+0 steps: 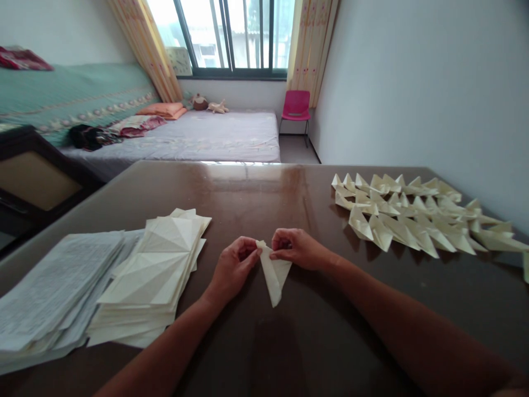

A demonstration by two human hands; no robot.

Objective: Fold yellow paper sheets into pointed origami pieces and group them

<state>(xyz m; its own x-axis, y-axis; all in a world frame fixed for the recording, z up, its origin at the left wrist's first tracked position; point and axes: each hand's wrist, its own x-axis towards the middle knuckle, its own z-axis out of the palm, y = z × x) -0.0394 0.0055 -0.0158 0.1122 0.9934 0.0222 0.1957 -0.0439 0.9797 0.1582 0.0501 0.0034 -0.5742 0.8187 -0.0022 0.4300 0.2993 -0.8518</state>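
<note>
A cream sheet of folded paper (273, 275), shaped like a narrow wedge, is held just above or on the brown table, its pointed end toward me. My left hand (237, 262) pinches its upper left corner between thumb and fingers. On the other side, my right hand (295, 249) grips the upper right edge, thumb pressed on the paper and fingers curled. Left of my hands lies a stack of creased cream paper sheets (165, 275). Several finished-looking folded paper pieces (413, 215) stand in rows at the far right.
A pile of printed paper sheets (53, 292) lies at the table's left, partly under the creased stack. The glossy brown table (248, 193) reaches toward a bed (231, 132). A pink chair (296, 106) stands by the white wall at the back.
</note>
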